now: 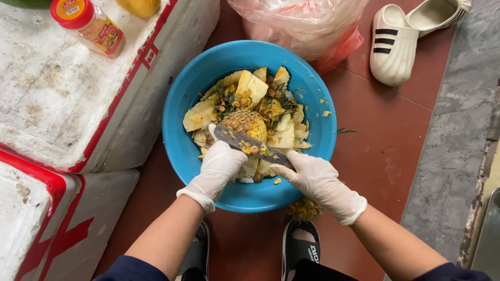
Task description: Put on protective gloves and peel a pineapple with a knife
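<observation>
Over the blue bowl [182,135], the left hand [219,169] grasps the pineapple [246,124]; the right hand [317,182] clenches the knife [245,141] lying across it.

We have open red floor [385,156] right of the blue basin [179,140]. Foam boxes [78,104] crowd its left rim, a plastic bag [307,26] blocks the far side, and white slippers [396,41] lie beyond, near the stone edge [458,130].
</observation>
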